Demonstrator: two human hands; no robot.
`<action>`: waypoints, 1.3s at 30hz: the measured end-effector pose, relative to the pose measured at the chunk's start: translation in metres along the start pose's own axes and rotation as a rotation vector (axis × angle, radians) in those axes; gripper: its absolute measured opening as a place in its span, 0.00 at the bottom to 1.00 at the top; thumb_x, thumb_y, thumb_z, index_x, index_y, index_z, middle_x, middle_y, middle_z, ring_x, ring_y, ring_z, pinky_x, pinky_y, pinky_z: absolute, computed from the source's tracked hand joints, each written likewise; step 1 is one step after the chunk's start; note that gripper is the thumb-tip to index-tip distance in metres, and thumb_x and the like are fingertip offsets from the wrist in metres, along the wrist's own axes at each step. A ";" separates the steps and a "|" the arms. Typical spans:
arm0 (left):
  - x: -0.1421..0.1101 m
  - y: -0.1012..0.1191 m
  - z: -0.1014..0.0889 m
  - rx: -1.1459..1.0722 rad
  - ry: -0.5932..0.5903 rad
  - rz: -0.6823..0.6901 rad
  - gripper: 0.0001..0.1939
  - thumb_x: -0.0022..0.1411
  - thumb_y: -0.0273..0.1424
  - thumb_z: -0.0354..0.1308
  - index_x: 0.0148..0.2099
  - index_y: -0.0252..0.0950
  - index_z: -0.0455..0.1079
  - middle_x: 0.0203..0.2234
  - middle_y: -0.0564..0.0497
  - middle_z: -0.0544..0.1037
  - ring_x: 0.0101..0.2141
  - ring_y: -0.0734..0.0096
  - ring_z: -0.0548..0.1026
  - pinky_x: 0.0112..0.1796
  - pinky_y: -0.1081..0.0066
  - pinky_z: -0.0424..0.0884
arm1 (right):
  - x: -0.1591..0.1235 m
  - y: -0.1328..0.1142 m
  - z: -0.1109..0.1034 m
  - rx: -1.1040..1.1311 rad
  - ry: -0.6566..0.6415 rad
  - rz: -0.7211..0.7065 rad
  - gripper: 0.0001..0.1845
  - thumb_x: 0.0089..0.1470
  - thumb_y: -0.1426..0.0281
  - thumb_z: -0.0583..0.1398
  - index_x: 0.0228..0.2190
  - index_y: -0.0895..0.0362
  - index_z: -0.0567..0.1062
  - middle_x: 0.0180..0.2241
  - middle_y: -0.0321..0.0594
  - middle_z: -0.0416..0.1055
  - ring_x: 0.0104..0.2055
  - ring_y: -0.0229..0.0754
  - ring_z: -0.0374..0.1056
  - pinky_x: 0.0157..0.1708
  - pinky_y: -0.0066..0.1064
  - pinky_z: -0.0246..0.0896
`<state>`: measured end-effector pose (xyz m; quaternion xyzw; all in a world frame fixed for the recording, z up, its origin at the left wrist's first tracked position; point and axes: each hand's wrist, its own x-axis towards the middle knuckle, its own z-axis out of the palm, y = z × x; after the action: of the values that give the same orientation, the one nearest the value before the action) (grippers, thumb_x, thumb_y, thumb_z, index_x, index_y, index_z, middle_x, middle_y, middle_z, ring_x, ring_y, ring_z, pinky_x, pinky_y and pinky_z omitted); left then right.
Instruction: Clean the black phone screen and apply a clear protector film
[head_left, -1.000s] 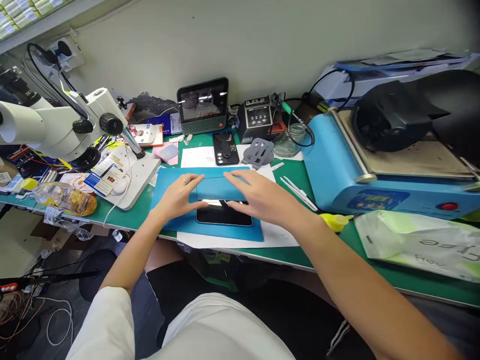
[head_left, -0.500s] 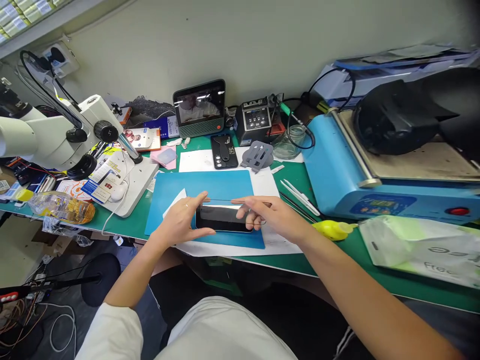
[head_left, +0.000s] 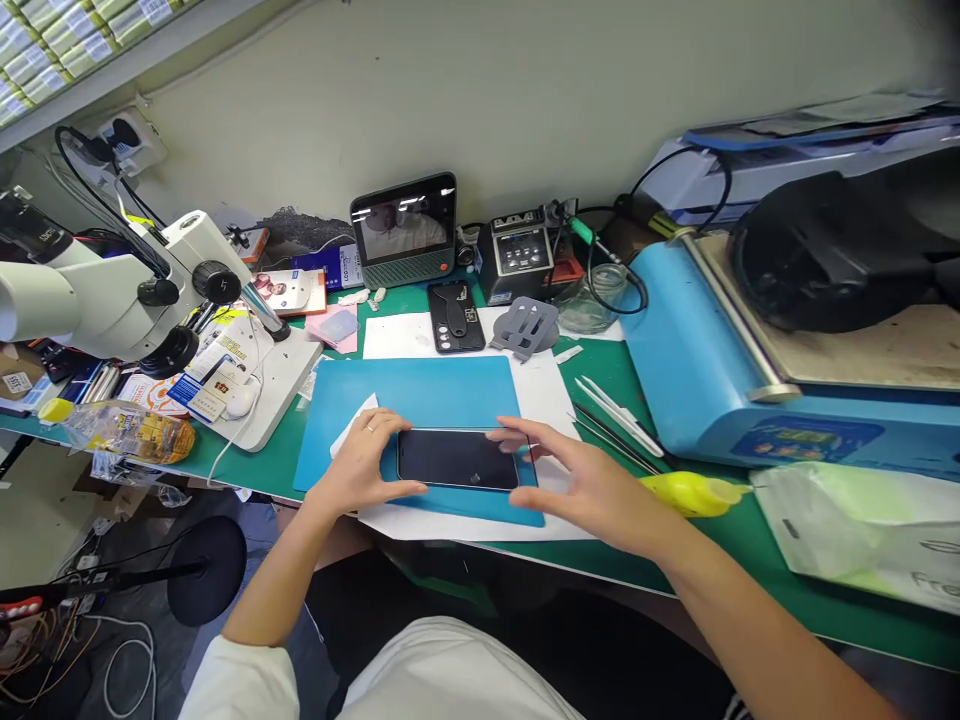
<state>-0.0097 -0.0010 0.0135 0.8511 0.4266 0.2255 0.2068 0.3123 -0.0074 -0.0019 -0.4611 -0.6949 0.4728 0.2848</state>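
Observation:
A smartphone point(head_left: 457, 460) lies with its dark screen up on a blue mat point(head_left: 420, 385). My left hand point(head_left: 360, 460) spans the phone's left end, forefinger at its far edge and thumb along its near edge. My right hand point(head_left: 570, 475) is at the other end, with its fingers at the far side and its thumb at the near side. A thin dark edge of a clear glass sheet point(head_left: 532, 455) shows between the right thumb and fingers, just past the phone's end. The rest of the sheet barely shows, and I cannot tell whether it touches the screen.
Behind the mat lie a black phone point(head_left: 456, 318) and a grey stand point(head_left: 526, 328). White tweezers point(head_left: 619, 415) and a yellow bottle point(head_left: 694, 494) are to the right, beside a blue machine point(head_left: 690, 400). A microscope point(head_left: 112, 300) and a drink bottle point(head_left: 124, 430) stand left.
The glass sheet, tilted above the phone before, has come down close to it. My right hand has moved lower and right, its thumb now apart from the fingers; my left hand has closed around the phone's end.

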 end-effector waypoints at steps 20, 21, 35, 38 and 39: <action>0.001 0.004 0.002 0.063 -0.132 -0.145 0.35 0.59 0.48 0.72 0.62 0.41 0.65 0.57 0.41 0.73 0.64 0.46 0.68 0.71 0.29 0.34 | -0.002 0.034 0.022 -0.474 0.095 -0.164 0.38 0.63 0.46 0.59 0.67 0.49 0.65 0.71 0.51 0.60 0.74 0.62 0.56 0.68 0.60 0.62; 0.001 0.004 0.002 0.065 -0.133 -0.145 0.35 0.59 0.48 0.72 0.62 0.41 0.65 0.57 0.42 0.73 0.64 0.46 0.68 0.71 0.29 0.34 | -0.002 0.035 0.022 -0.474 0.094 -0.163 0.38 0.63 0.45 0.59 0.67 0.49 0.66 0.71 0.51 0.60 0.74 0.63 0.56 0.68 0.60 0.62; 0.001 0.004 0.002 0.065 -0.139 -0.146 0.35 0.60 0.48 0.72 0.62 0.42 0.65 0.58 0.43 0.73 0.65 0.48 0.67 0.72 0.33 0.34 | -0.002 0.036 0.022 -0.479 0.078 -0.162 0.37 0.64 0.46 0.59 0.67 0.50 0.66 0.71 0.52 0.60 0.74 0.63 0.55 0.68 0.60 0.61; 0.001 0.005 0.003 0.065 -0.139 -0.145 0.34 0.60 0.48 0.72 0.62 0.42 0.65 0.58 0.43 0.73 0.65 0.47 0.67 0.72 0.33 0.34 | -0.001 0.036 0.022 -0.478 0.074 -0.161 0.38 0.63 0.45 0.59 0.66 0.50 0.66 0.71 0.52 0.60 0.74 0.64 0.54 0.68 0.61 0.61; 0.001 0.005 0.003 0.065 -0.138 -0.145 0.34 0.60 0.48 0.71 0.62 0.42 0.65 0.58 0.43 0.73 0.65 0.48 0.67 0.72 0.33 0.34 | -0.001 0.036 0.022 -0.479 0.074 -0.161 0.38 0.63 0.45 0.59 0.66 0.51 0.67 0.71 0.53 0.60 0.74 0.64 0.54 0.68 0.61 0.61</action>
<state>-0.0044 -0.0033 0.0143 0.8377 0.4790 0.1368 0.2239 0.3082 -0.0124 -0.0433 -0.4756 -0.8106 0.2534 0.2292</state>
